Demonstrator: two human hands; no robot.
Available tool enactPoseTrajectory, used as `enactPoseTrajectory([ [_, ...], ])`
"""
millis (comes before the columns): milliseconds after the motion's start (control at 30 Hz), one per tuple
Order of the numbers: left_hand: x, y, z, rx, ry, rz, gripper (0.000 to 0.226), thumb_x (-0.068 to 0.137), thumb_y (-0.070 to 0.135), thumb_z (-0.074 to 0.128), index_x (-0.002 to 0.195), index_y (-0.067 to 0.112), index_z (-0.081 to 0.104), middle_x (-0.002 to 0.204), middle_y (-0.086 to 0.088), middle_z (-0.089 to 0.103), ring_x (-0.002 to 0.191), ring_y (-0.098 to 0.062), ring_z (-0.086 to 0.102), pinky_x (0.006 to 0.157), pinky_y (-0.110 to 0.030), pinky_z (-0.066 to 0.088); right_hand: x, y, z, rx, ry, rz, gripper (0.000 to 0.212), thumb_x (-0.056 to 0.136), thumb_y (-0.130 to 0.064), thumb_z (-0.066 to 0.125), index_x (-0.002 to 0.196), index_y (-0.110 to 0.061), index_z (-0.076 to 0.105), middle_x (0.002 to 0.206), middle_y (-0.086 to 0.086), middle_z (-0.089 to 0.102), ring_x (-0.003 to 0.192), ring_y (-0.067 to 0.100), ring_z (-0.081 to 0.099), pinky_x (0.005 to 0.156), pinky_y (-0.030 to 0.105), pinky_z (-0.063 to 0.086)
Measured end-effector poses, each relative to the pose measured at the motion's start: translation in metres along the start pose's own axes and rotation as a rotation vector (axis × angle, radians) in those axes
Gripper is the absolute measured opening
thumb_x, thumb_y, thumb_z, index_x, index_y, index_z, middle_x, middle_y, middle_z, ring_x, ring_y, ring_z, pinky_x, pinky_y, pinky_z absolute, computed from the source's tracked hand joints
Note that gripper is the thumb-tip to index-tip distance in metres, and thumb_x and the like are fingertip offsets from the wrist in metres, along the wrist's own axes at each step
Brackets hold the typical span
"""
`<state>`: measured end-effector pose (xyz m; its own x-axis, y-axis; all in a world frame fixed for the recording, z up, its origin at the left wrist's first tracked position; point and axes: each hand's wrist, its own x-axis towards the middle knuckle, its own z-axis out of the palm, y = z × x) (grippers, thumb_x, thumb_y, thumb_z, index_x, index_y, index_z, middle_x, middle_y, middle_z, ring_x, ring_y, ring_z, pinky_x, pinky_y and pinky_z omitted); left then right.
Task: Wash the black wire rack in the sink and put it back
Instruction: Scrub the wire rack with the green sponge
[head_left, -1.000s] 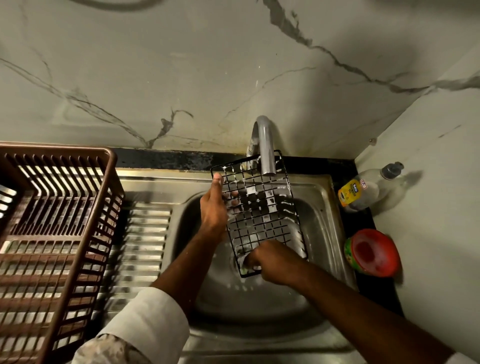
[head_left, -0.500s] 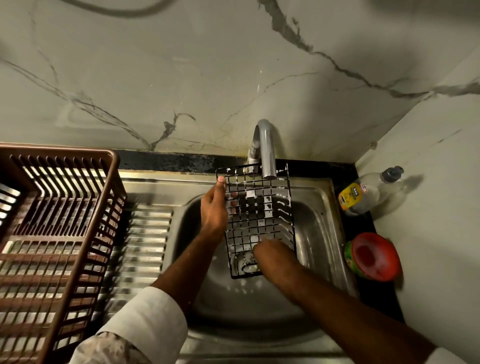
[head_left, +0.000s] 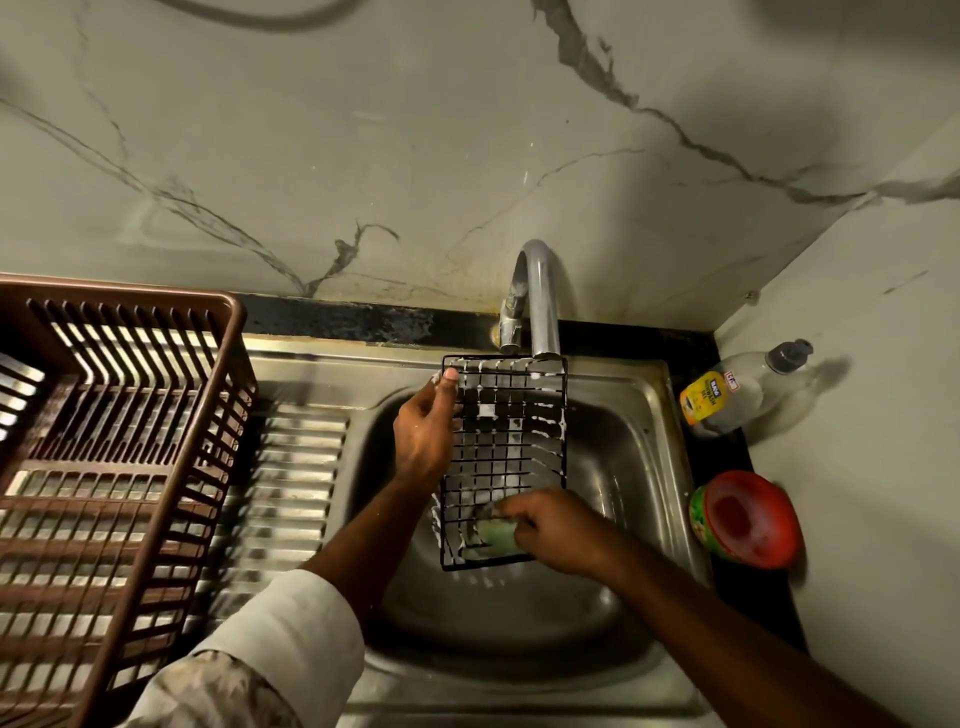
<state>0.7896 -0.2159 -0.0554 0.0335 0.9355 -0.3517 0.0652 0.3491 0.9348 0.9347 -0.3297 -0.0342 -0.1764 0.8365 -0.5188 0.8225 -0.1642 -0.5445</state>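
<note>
You hold the black wire grid rack over the basin of the stainless steel sink, its top edge just under the spout of the curved chrome tap. Your left hand grips the rack's left edge near the top corner, thumb on the front wires and fingers curled behind them. Your right hand sits at the rack's lower right, fingers curled round a pale green sponge pressed against the bottom rows of the grid (white suds cling to the wires along the top and left side). The rack stands nearly upright, tilted slightly toward you, between your two hands. A brown plastic slatted dish basket stands on the ribbed drainboard at left. At right, a clear dish-soap bottle with a yellow label leans against the wall, with a red-lidded green tub near it.
</note>
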Motion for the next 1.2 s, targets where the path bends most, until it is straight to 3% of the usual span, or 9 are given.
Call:
enactPoseTrajectory([
  [167, 0.005, 0.018, 0.004, 0.048, -0.045, -0.098, 0.041, 0.098, 0.065, 0.049, 0.108, 0.028, 0.063, 0.096, 0.004, 0.068, 0.088, -0.010, 0.066, 0.064, -0.022, 0.044, -0.011, 0.000, 0.017, -0.279, -0.124, -0.052, 0.054, 0.092, -0.030, 0.062, 0.144, -0.031, 0.047, 0.149, 0.000, 0.050, 0.128, 0.018, 0.052, 0.103, 0.035, 0.046],
  [400, 0.012, 0.038, 0.011, 0.152, -0.342, -0.189, 0.079, 0.087, 0.077, 0.055, 0.144, 0.023, 0.054, 0.147, -0.013, 0.056, 0.126, -0.031, 0.058, 0.100, -0.046, 0.048, -0.010, -0.030, 0.039, -0.492, 0.141, -0.155, 0.033, 0.099, -0.015, 0.052, 0.130, -0.018, 0.062, 0.116, 0.013, 0.068, 0.107, 0.028, 0.065, 0.088, 0.036, 0.051],
  [633, 0.015, 0.033, -0.020, 0.117, -0.575, -0.254, 0.087, 0.080, 0.084, 0.050, 0.149, 0.031, 0.049, 0.154, -0.010, 0.050, 0.141, -0.028, 0.046, 0.122, -0.051, 0.028, -0.023, -0.034, 0.049, 0.263, 0.541, -0.006, 0.029, 0.085, -0.034, 0.060, 0.068, -0.011, 0.064, 0.060, 0.003, 0.062, 0.051, 0.012, 0.053, 0.050, 0.032, 0.041],
  [733, 0.014, 0.025, -0.033, -0.074, -0.544, -0.284, 0.072, 0.095, 0.072, 0.042, 0.144, 0.021, 0.054, 0.138, -0.005, 0.066, 0.123, -0.017, 0.058, 0.101, -0.031, 0.039, -0.026, -0.035, 0.048, 0.635, 0.631, 0.048, 0.036, 0.076, -0.042, 0.061, 0.068, -0.007, 0.064, 0.057, 0.004, 0.064, 0.049, 0.014, 0.058, 0.048, 0.039, 0.047],
  [800, 0.003, 0.020, -0.037, -0.135, -0.577, -0.234, 0.064, 0.101, 0.065, 0.039, 0.143, 0.019, 0.055, 0.136, -0.009, 0.067, 0.111, -0.018, 0.061, 0.108, -0.050, 0.039, -0.026, -0.037, 0.044, 0.804, 0.662, 0.070, 0.028, 0.077, -0.035, 0.067, 0.075, -0.008, 0.071, 0.067, 0.001, 0.072, 0.060, 0.020, 0.068, 0.056, 0.040, 0.054],
  [833, -0.008, 0.020, -0.040, -0.124, -0.559, -0.200, 0.059, 0.101, 0.062, 0.038, 0.137, 0.019, 0.058, 0.129, -0.008, 0.069, 0.099, -0.014, 0.063, 0.103, -0.069, -0.005, -0.026, -0.038, 0.042, 0.876, 0.677, 0.083, 0.019, 0.079, -0.028, 0.070, 0.078, -0.009, 0.074, 0.073, 0.003, 0.076, 0.067, 0.022, 0.072, 0.062, 0.042, 0.057],
  [867, -0.019, 0.018, -0.042, -0.081, -0.528, -0.164, 0.056, 0.099, 0.062, 0.039, 0.133, 0.022, 0.059, 0.121, 0.000, 0.070, 0.093, -0.008, 0.064, 0.069, -0.020, 0.038, -0.025, -0.038, 0.041, 0.952, 0.692, 0.093, 0.013, 0.079, -0.023, 0.072, 0.080, -0.010, 0.075, 0.077, 0.006, 0.077, 0.072, 0.024, 0.074, 0.067, 0.045, 0.058],
  [900, -0.030, 0.014, -0.046, -0.031, -0.510, -0.119, 0.058, 0.096, 0.066, 0.043, 0.136, 0.025, 0.056, 0.123, 0.006, 0.070, 0.100, -0.002, 0.067, 0.105, -0.043, 0.048, -0.025, -0.040, 0.038, 1.023, 0.704, 0.095, 0.014, 0.077, -0.023, 0.073, 0.082, -0.011, 0.076, 0.079, 0.009, 0.077, 0.077, 0.029, 0.074, 0.070, 0.049, 0.058],
  [1200, -0.076, -0.004, -0.050, 0.453, -0.643, 0.182, 0.147, 0.062, 0.027, 0.099, 0.163, 0.034, -0.007, 0.149, 0.016, 0.048, 0.131, 0.005, 0.054, 0.103, -0.016, 0.049, -0.012, -0.051, 0.029, 1.227, 0.729, 0.093, 0.029, 0.086, -0.029, 0.078, 0.098, -0.003, 0.071, 0.095, 0.023, 0.074, 0.092, 0.041, 0.071, 0.082, 0.051, 0.057],
])
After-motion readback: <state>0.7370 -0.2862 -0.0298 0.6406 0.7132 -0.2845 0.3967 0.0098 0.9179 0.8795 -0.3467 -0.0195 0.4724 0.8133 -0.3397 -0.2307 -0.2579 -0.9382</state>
